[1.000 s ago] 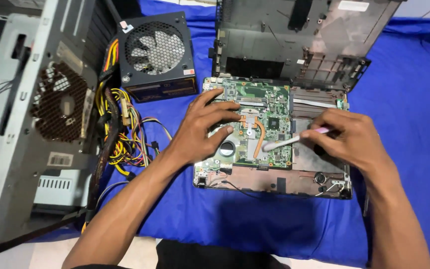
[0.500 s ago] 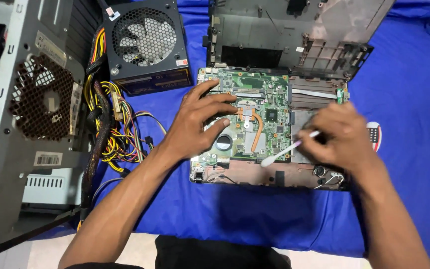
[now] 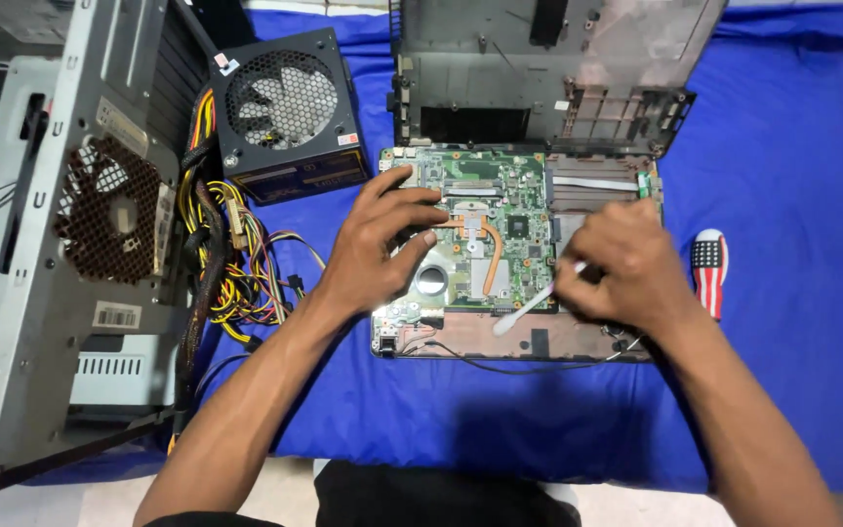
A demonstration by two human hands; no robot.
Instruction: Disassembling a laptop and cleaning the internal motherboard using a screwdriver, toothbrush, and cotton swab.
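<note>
Now | left hand (image 3: 387,244) splayed on motherboard (image 3: 504,229) | right hand (image 3: 617,268) grip pinching swab (image 3: 529,304)

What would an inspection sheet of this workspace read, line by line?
Surface: blue cloth, wrinkled, under everything.
Job's things: opened laptop base with green circuit board; white swab.
Clutter: striped oblong item right of the base; detached laptop cover behind.
Hands: left hand pressing on the board; right hand holding the swab, tip at the board's front edge.
Cables: yellow and black bundle from power supply.
Surroundings: open desktop case at left.
</note>
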